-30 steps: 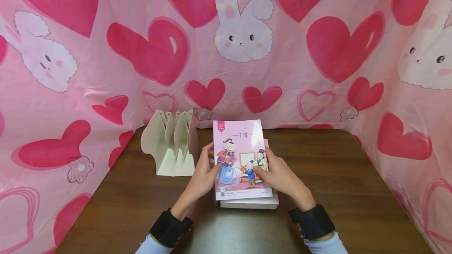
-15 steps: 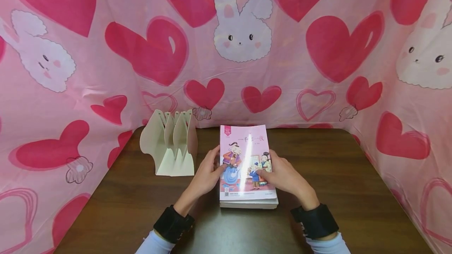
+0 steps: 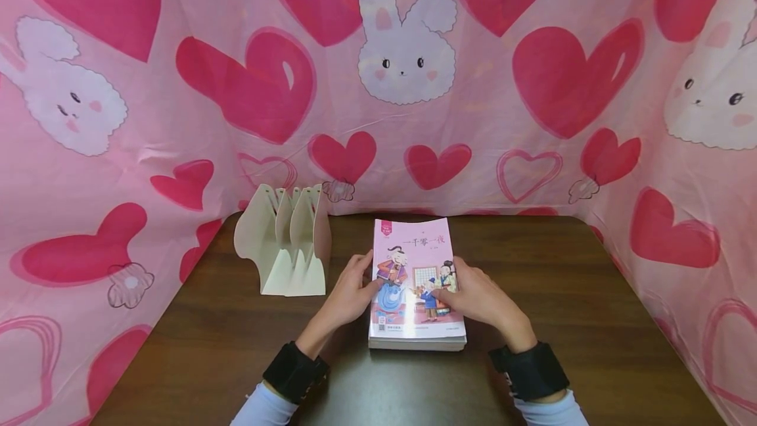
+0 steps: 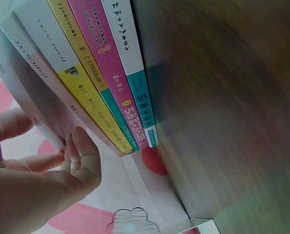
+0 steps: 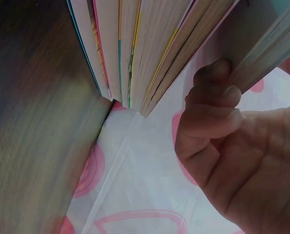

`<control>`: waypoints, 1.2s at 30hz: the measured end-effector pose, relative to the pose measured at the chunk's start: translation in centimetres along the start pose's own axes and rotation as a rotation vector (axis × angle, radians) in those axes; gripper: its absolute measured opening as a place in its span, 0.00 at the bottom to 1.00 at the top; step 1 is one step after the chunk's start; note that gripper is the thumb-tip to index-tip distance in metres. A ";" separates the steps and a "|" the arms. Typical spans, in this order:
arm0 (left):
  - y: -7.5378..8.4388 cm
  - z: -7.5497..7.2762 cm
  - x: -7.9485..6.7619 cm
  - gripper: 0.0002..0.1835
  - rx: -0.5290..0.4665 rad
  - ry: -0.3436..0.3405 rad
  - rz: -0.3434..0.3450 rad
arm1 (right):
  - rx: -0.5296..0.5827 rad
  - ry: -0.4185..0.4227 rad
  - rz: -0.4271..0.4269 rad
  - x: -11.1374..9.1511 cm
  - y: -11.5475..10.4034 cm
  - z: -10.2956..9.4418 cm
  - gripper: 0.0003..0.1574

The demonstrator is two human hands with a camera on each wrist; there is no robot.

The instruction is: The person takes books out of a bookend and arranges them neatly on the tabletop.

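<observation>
A pink picture-covered book (image 3: pixel 411 268) lies over a stack of books (image 3: pixel 416 345) in the middle of the table. My left hand (image 3: pixel 351 291) holds its left edge, thumb on the cover and fingers beneath, as the left wrist view shows. At its right edge my right hand (image 3: pixel 481 294) grips likewise, with curled fingers under the book (image 5: pixel 264 56) in the right wrist view. Both wrist views show a gap between this book and the stack (image 4: pixel 98 63), wider towards the far end. White, magenta and yellow spines face left. Fingers partly hide both edges.
On the left of the brown wooden table (image 3: pixel 568 294) stands a cream upright file rack (image 3: pixel 292 275) with several dividers. A pink curtain (image 3: pixel 408 123) with hearts and rabbits surrounds the table at the back and sides.
Both hands have brought the pink book down and slightly right, so it lines up more closely with the stack beneath. The rack has stayed put.
</observation>
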State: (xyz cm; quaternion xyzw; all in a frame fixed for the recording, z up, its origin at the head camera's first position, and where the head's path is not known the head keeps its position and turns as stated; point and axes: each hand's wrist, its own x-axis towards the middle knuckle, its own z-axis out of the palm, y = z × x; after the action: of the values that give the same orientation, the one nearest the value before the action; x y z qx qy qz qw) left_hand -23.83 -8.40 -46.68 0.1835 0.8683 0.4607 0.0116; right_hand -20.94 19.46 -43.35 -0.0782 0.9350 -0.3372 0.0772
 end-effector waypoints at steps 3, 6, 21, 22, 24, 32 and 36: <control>0.0 0.1 0.1 0.36 0.005 -0.007 -0.009 | 0.007 -0.012 0.003 -0.1 0.0 0.0 0.53; -0.1 0.3 0.1 0.36 0.003 -0.010 -0.022 | 0.014 -0.025 0.011 -0.1 0.0 0.1 0.53; -0.5 0.6 0.6 0.36 0.028 -0.035 -0.066 | -0.001 -0.036 0.015 -0.3 0.2 0.1 0.52; -0.5 0.6 0.6 0.36 0.032 -0.037 -0.070 | -0.004 -0.036 0.014 -0.3 0.2 0.1 0.52; -0.4 0.7 0.6 0.36 0.037 -0.041 -0.076 | -0.009 -0.036 0.016 -0.3 0.3 0.1 0.52; -0.4 0.7 0.7 0.37 0.071 -0.059 -0.104 | -0.025 -0.050 0.020 -0.1 0.3 0.2 0.53; -0.6 0.8 0.9 0.36 0.096 -0.065 -0.103 | -0.047 -0.057 0.030 0.0 0.2 0.2 0.53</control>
State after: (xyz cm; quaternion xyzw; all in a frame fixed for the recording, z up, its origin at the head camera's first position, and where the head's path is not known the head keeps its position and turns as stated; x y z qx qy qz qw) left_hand -24.72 -7.78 -47.49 0.1539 0.8968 0.4113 0.0544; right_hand -20.89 19.53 -43.60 -0.0758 0.9412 -0.3114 0.1071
